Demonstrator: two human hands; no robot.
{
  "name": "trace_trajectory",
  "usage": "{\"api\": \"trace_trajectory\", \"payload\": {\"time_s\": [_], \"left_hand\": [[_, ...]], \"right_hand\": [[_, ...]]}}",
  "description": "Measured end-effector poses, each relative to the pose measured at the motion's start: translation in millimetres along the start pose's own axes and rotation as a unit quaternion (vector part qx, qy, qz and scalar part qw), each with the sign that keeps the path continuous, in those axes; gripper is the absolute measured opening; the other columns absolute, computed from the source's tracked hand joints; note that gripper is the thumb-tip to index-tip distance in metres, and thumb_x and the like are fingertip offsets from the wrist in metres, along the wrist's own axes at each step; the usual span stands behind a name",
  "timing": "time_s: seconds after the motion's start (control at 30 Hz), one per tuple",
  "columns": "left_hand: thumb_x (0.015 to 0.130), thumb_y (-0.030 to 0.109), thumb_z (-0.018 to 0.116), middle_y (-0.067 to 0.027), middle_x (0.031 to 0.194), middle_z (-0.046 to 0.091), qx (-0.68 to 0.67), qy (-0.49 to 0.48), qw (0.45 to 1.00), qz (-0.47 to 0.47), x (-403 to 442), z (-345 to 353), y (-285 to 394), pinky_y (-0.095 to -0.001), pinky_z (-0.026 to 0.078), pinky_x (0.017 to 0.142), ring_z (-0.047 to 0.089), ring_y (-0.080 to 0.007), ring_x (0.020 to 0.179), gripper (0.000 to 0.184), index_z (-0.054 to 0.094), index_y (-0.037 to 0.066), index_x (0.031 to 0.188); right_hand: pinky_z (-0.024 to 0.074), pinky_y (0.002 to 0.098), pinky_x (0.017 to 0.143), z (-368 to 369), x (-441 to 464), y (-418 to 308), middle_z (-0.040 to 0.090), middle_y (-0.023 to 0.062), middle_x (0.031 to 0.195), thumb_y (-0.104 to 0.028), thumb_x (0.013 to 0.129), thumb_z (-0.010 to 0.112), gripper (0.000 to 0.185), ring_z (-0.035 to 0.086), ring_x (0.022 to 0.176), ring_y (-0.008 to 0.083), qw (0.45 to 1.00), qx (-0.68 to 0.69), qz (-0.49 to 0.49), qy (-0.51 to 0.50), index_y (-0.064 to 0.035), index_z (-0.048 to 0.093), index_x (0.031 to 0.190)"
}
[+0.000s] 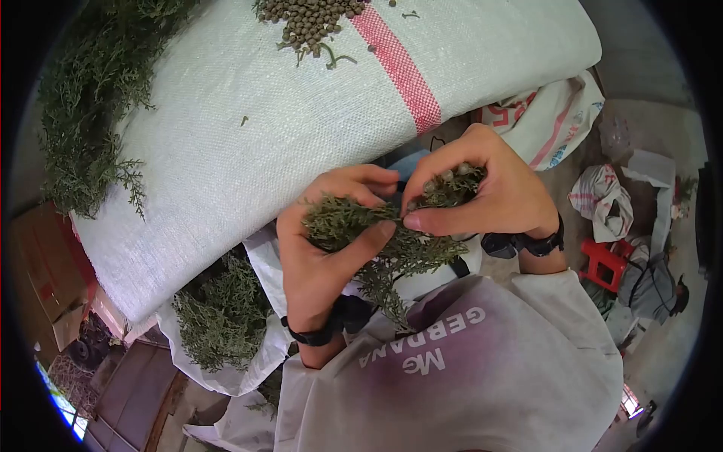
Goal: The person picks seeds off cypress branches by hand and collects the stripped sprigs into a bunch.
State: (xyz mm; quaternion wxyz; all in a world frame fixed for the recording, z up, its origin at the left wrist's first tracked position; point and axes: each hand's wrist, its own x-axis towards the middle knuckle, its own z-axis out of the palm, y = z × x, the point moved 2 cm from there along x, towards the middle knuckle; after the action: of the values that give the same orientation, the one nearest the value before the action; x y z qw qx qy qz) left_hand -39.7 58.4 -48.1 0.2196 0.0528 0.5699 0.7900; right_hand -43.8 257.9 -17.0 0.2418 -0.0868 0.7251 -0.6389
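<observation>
Between thumb and fingers, my left hand (312, 248) is closed on a green conifer sprig (410, 256) whose scaly foliage hangs below toward my lap. Close beside it, my right hand (501, 196) pinches at the same foliage, thumb and index fingertip together. Small pale round cones (448, 179) show on the greenery cupped in my right hand. The two thumb tips are nearly touching; whether the two bits of greenery are joined is hidden there.
A large white woven sack (263, 113) with a red stripe lies ahead, bearing a pile of small brown round seeds or cones (312, 22). Conifer branches (98, 98) lie at its left. An open white bag of greenery (222, 316) stands lower left. A red stool (605, 264) is at right.
</observation>
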Motion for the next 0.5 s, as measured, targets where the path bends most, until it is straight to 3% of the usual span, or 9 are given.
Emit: {"api": "trace_trajectory", "payload": {"time_s": [0.17, 0.27, 0.43, 0.5], "left_hand": [[0.075, -0.012, 0.072, -0.0077, 0.102, 0.066, -0.043, 0.053, 0.994, -0.087, -3, 6, 7, -0.0251, 0.047, 0.088, 0.061, -0.0123, 0.097, 0.036, 0.058, 0.001, 0.106], [0.077, -0.010, 0.073, -0.0091, 0.107, 0.067, -0.013, -0.013, 0.996, -0.084, -4, -5, -4, -0.0244, 0.047, 0.087, 0.059, -0.0097, 0.100, 0.039, 0.054, 0.001, 0.110], [0.075, -0.008, 0.076, -0.0073, 0.101, 0.068, 0.019, -0.036, 0.995, -0.093, -3, 1, 4, -0.0235, 0.047, 0.085, 0.060, -0.0083, 0.095, 0.041, 0.054, 0.003, 0.108], [0.073, -0.008, 0.077, -0.0038, 0.092, 0.066, 0.133, 0.003, 0.990, -0.048, -3, 4, 9, -0.0228, 0.047, 0.082, 0.060, -0.0076, 0.089, 0.043, 0.055, 0.003, 0.108]], "right_hand": [[0.0434, 0.0224, 0.057, -1, -3, 0, 0.067, 0.0017, 0.068, 0.001, 0.075, 0.077, 0.008, 0.058, 0.062, 0.0055, 0.999, -0.035, 0.009, 0.017, 0.0001, 0.071, 0.080], [0.0437, 0.0229, 0.057, -2, -2, -2, 0.068, 0.0021, 0.069, 0.001, 0.075, 0.077, 0.009, 0.058, 0.062, 0.0060, 0.999, -0.035, -0.009, 0.013, 0.0005, 0.070, 0.080], [0.0436, 0.0234, 0.058, -6, -4, -6, 0.067, 0.0026, 0.068, -0.001, 0.075, 0.076, 0.009, 0.059, 0.061, 0.0083, 0.998, -0.068, -0.001, -0.013, 0.0003, 0.069, 0.080], [0.0441, 0.0241, 0.059, -7, -3, -6, 0.066, 0.0031, 0.069, -0.002, 0.075, 0.075, 0.009, 0.059, 0.062, 0.0100, 0.994, -0.105, 0.006, -0.004, 0.0006, 0.068, 0.081]]}}
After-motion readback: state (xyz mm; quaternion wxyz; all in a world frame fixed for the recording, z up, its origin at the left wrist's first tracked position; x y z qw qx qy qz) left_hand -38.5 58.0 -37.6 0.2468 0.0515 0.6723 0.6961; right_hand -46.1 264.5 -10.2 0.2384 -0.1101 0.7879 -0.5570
